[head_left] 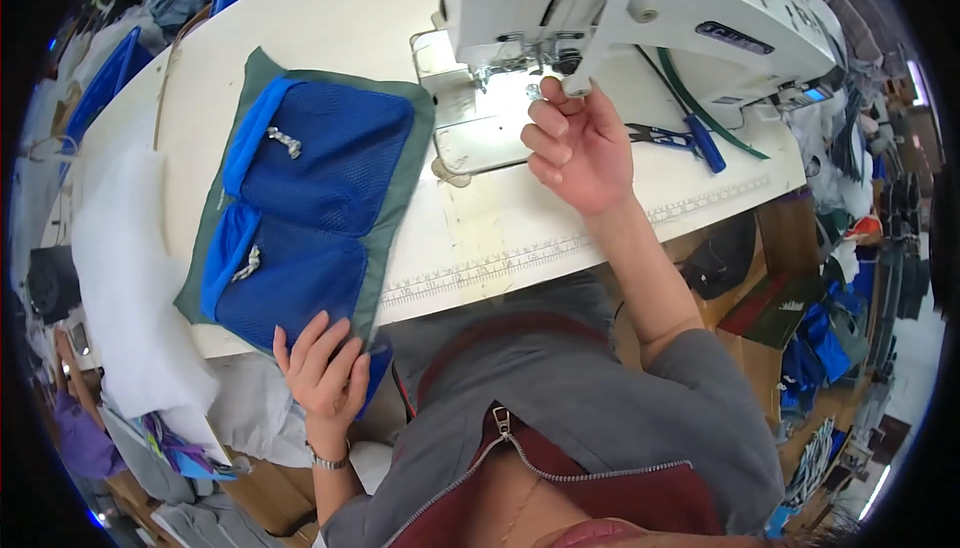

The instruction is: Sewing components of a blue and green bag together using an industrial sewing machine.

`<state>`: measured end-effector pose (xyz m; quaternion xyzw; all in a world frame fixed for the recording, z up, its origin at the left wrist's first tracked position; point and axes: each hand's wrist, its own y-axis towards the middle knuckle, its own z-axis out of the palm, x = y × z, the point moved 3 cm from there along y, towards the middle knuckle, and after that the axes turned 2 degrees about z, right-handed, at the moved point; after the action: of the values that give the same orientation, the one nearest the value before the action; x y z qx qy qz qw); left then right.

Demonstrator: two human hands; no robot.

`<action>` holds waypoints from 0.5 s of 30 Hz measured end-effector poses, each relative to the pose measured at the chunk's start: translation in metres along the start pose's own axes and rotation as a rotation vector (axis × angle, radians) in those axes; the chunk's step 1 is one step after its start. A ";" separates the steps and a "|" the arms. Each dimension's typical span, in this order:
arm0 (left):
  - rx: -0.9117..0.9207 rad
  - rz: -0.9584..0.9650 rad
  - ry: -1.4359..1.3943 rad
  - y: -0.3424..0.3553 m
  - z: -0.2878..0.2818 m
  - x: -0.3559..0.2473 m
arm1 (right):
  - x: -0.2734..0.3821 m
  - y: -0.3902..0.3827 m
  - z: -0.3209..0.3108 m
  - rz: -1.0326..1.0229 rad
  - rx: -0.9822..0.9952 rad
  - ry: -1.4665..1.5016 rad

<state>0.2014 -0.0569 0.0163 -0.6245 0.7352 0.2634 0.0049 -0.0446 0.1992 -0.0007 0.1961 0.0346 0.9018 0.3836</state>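
Here the white table (350,23) is curving across the workroom, blue bins (105,93) crowding in beyond its left edge. Brown cardboard (755,378) is standing just off the table's right side, and well past that a slim strip light (876,489) is glowing white.

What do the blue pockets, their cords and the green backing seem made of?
Pockets: probably synthetic mesh, from the fine grid; their brighter bands look like smooth, plain cloth. Cords: pale, knotted, soft-looking textile, fibre unclear. Backing: matte cloth, perhaps woven polyester or cotton, showing no visible mesh.
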 end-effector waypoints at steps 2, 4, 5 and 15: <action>0.003 0.003 -0.003 0.003 0.002 -0.001 | 0.004 0.002 0.007 0.029 -0.012 0.022; 0.010 0.008 -0.002 0.004 0.003 0.000 | 0.004 0.004 0.008 0.059 -0.017 0.109; 0.006 0.014 0.012 0.003 0.003 0.002 | 0.003 0.004 0.007 0.047 -0.022 0.108; 0.021 -0.012 0.053 0.008 -0.001 -0.002 | 0.014 0.007 0.020 0.003 -0.303 -0.512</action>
<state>0.1950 -0.0550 0.0204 -0.6356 0.7341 0.2389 -0.0065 -0.0508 0.2026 0.0244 0.3576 -0.1987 0.8184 0.4035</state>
